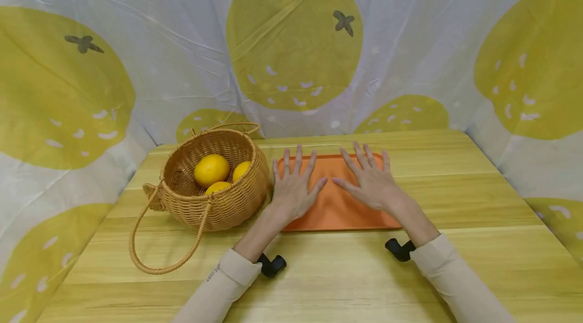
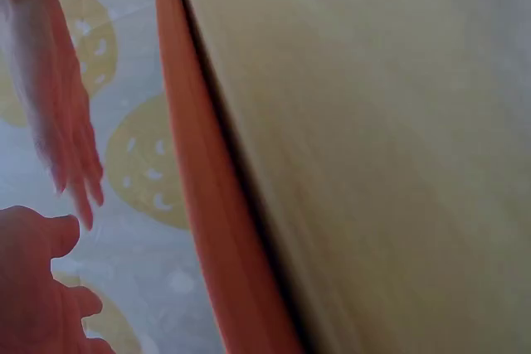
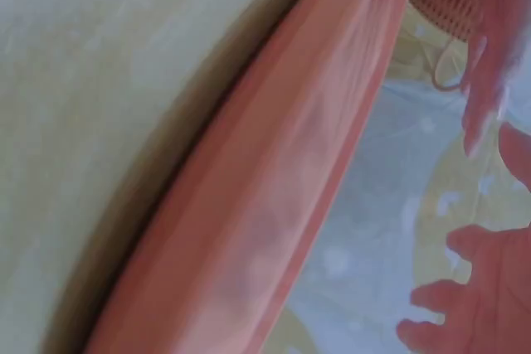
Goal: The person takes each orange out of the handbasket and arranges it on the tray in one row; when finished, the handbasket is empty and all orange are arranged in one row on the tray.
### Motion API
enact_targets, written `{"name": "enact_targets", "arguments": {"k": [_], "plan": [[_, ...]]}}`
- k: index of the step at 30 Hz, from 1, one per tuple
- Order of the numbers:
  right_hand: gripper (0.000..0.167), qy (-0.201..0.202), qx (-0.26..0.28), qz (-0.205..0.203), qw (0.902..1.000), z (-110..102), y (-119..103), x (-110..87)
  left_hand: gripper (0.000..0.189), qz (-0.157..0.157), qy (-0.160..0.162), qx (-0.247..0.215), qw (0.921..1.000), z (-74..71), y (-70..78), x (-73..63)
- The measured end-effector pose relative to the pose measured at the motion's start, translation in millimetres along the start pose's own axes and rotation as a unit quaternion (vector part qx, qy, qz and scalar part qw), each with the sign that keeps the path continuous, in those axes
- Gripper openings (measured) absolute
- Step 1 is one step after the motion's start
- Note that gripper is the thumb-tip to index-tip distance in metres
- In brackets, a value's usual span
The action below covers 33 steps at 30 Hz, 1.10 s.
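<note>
On my feed, left hand (image 1: 293, 190) and right hand (image 1: 371, 184) hover with fingers straight and splayed, nothing gripped, over the orange tray (image 1: 340, 211), which lies just right of the wicker basket (image 1: 237, 207) with yellow fruit (image 1: 211, 170), so I'd hold palms level and matched, clear of its rim.

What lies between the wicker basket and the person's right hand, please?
In the head view, the left hand lies there, along with part of the orange tray.
</note>
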State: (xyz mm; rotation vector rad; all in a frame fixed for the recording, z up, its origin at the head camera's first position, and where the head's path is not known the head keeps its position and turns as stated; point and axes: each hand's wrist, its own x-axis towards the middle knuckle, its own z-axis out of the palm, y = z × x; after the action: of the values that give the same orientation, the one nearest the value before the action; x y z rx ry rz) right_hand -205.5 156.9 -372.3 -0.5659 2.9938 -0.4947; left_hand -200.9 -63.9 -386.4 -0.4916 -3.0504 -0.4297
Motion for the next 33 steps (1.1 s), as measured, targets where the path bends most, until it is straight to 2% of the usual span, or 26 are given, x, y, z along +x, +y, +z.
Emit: {"name": "enact_targets", "arguments": {"k": [4, 8, 13, 18, 21, 26, 33], "plan": [[0.083, -0.032, 0.047, 0.005, 0.9984, -6, 17, -4.2, 0.074, 0.006, 0.003, -0.007, 1.0000, -4.2, 0.9, -4.3], [0.084, -0.085, 0.103, 0.017, 0.9909, -11, 40, -10.3, 0.075, 0.014, 0.003, -0.030, 0.9994, -15.6, 0.9, -15.8], [0.089, -0.155, 0.138, 0.044, 0.9771, -11, 65, -17.9, 0.075, 0.036, -0.002, -0.060, 0.9975, -41.0, 0.7, -37.1], [0.093, -0.220, 0.140, 0.065, 0.9631, -14, 84, -21.5, 0.076, 0.054, 0.005, -0.066, 0.9964, -72.6, -5.3, -61.5], [0.093, -0.230, 0.127, 0.055, 0.9633, -15, 90, -22.9, 0.076, 0.054, 0.013, -0.065, 0.9963, -93.1, -13.9, -74.4], [0.089, -0.224, 0.115, 0.038, 0.9671, -19, 99, -26.5, 0.075, 0.049, 0.027, -0.081, 0.9952, -128.4, -31.0, -90.8], [0.086, -0.224, 0.104, 0.018, 0.9688, -22, 107, -30.2, 0.074, 0.016, -0.003, -0.141, 0.9899, -172.9, -56.0, -103.2]]}}
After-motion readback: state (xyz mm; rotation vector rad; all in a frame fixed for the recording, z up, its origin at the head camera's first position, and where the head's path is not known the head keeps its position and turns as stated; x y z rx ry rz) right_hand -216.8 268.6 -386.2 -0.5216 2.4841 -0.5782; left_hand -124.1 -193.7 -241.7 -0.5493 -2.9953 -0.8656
